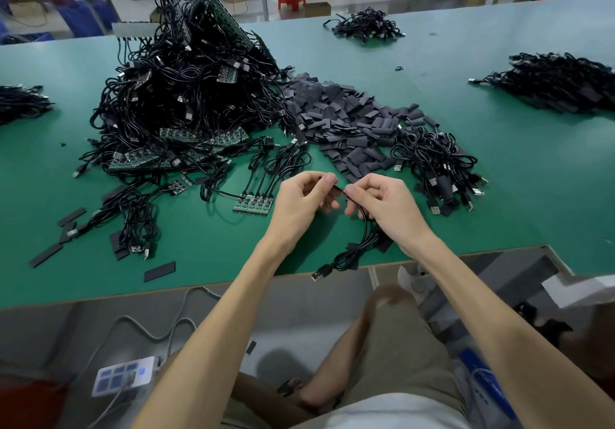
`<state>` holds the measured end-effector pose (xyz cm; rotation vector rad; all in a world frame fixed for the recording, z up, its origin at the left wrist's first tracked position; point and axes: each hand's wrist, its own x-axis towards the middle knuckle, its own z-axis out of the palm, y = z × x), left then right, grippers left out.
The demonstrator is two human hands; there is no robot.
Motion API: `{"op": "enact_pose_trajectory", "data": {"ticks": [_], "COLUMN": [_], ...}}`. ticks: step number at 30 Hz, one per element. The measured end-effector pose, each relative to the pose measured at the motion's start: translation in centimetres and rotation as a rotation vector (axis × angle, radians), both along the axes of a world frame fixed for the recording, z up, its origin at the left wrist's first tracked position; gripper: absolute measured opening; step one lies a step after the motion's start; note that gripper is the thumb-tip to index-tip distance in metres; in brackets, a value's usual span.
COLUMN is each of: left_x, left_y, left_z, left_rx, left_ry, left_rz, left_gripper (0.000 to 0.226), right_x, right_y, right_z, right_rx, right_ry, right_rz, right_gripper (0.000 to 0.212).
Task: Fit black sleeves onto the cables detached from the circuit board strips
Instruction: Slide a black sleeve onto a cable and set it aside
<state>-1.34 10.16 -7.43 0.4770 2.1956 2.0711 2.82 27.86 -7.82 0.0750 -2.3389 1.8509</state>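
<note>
Just right of the short circuit board strip (254, 204), the left hand (304, 197) and right hand (386, 204) curl their fingers and pinch one black cable (344, 257) stretched between their fingertips. The cable trails down from under the right hand, its plug lying nearer the person than the strip. The pile of black sleeves (349, 122) lies beyond the strip, well apart from both hands.

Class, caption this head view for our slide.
Left hand and right hand pinch a black cable near the sleeve pile.

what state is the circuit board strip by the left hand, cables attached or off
Attached: several black cables run from the upper edge of the circuit board strip, which lies flat.
</note>
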Motion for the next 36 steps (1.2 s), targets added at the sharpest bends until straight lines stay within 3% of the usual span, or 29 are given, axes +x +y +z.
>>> {"op": "enact_pose_trajectory", "data": {"ticks": [5, 12, 22, 29, 36], "left_x": [-0.1, -0.2, -0.1, -0.2, -0.1], "left_y": [0.0, 0.0, 0.1, 0.2, 0.2], "left_z": [-0.2, -0.3, -0.1, -0.3, -0.1], "left_rx": [0.018, 0.008, -0.023, -0.165, -0.151], "left_ry": [0.003, -0.004, 0.012, 0.096, 0.078], "left_rz": [0.039, 0.085, 0.057, 0.028, 0.0], "left_gripper": [0.024, 0.025, 0.016, 0.02, 0.029], "right_x": [0.2, 0.3, 0.6, 0.6, 0.8], "right_y": [-0.1, -0.3, -1.0, -1.1, -1.2], "right_z": [0.2, 0.4, 0.4, 0.4, 0.6], "right_rx": [0.025, 0.103, 0.364, 0.421, 0.403], "right_ry": [0.008, -0.01, 0.071, 0.084, 0.09], "right_rz": [0.047, 0.027, -0.087, -0.095, -0.084], "right_gripper": [0.009, 0.011, 0.007, 0.007, 0.006]}}
